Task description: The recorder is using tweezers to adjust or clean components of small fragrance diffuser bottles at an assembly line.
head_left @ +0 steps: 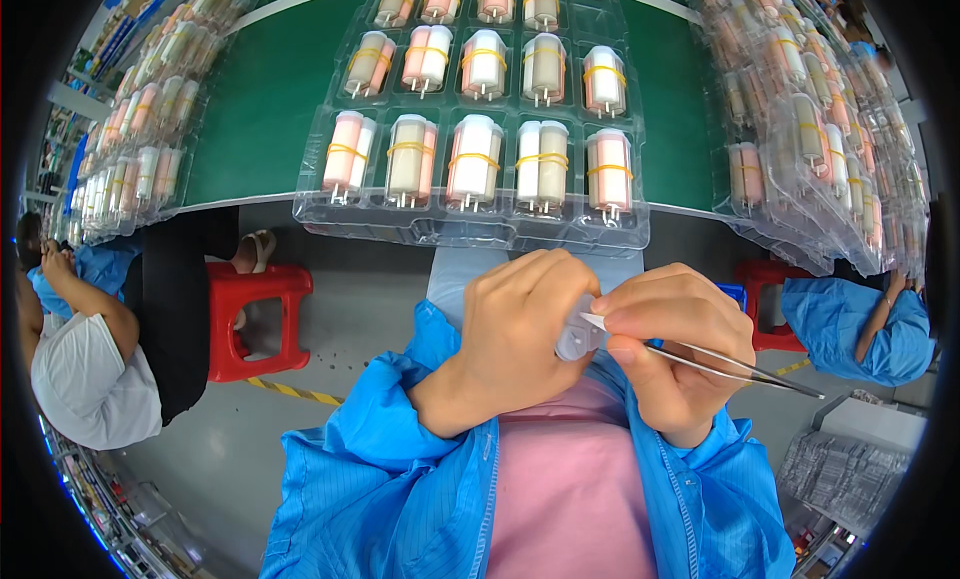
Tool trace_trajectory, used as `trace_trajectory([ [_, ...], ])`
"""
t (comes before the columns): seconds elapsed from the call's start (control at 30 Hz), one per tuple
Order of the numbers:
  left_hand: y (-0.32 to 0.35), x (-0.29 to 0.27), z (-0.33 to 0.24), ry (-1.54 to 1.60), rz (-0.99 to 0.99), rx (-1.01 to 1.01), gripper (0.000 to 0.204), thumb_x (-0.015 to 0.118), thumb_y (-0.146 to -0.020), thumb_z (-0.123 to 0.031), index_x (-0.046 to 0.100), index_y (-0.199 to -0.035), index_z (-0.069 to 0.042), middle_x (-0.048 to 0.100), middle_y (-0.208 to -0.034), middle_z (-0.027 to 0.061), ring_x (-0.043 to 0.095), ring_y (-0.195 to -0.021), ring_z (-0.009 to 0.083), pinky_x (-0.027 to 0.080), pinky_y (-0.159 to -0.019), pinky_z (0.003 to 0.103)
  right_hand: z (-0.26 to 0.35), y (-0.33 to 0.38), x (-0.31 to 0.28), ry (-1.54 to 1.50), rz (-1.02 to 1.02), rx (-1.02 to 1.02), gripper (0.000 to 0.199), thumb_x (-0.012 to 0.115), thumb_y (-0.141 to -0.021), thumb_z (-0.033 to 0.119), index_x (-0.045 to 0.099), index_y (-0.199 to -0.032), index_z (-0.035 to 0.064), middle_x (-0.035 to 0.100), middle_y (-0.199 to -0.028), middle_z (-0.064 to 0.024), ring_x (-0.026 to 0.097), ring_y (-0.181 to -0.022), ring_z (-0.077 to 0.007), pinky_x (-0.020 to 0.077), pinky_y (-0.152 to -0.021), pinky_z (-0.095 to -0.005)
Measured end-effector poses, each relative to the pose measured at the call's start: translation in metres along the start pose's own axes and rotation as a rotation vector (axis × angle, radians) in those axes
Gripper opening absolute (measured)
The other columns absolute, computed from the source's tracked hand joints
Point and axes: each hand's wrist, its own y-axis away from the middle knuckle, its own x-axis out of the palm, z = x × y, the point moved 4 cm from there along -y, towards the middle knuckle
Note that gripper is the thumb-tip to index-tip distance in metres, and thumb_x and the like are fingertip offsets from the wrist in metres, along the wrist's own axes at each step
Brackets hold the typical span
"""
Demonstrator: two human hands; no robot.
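Note:
My left hand (pixel 515 334) is curled around a small translucent plastic part (pixel 577 337), held close to my chest. My right hand (pixel 675 354) pinches metal tweezers (pixel 740 369) whose shaft runs out to the lower right, and its fingertips also touch a small white tab (pixel 594 321) on the part. Both hands meet just below the front edge of a clear plastic blister tray (pixel 470 224) holding rows of paired pink and white cylinders bound with yellow rubber bands (pixel 472 162).
The tray lies on a green table (pixel 265 99). Stacks of filled clear trays stand at left (pixel 140 129) and right (pixel 820 119). A red stool (pixel 250 314) and a seated person (pixel 90 359) are at left; another person in blue (pixel 860 324) is at right.

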Motion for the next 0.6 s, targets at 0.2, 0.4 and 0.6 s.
trace_trajectory([
  [0.2,0.003,0.000,0.002,-0.020,-0.001,0.015,0.024,0.069,-0.059,0.001,0.052,-0.075,-0.005,0.055,-0.069,0.0099,0.056,-0.062,0.0306,0.044,-0.053,0.037,-0.003,0.006,-0.002,-0.092,-0.060,0.096,0.016,0.072,-0.072,0.002,0.065,-0.086,-0.0015,0.066,-0.082,-0.0153,0.064,-0.073,-0.0242,0.0519,-0.067,-0.0324],
  [0.4,0.006,0.002,0.000,0.353,0.069,-0.212,0.021,0.070,-0.067,-0.001,0.055,-0.081,-0.004,0.056,-0.074,0.0081,0.057,-0.063,0.0235,0.044,-0.055,0.032,-0.012,0.025,-0.006,-0.406,-0.283,0.236,0.014,0.066,-0.082,0.006,0.062,-0.091,-0.0044,0.065,-0.089,-0.0183,0.062,-0.084,-0.0212,0.0512,-0.075,-0.0319],
  [0.6,0.007,0.007,-0.001,0.548,0.230,-0.168,0.054,0.069,-0.070,0.000,0.048,-0.120,-0.001,0.050,-0.107,0.0139,0.052,-0.100,0.0211,0.045,-0.074,0.032,-0.017,0.034,-0.013,-0.467,-0.415,0.190,0.020,0.063,-0.085,0.006,0.057,-0.100,-0.0058,0.061,-0.095,-0.0190,0.062,-0.089,-0.0225,0.0526,-0.080,-0.0342],
])
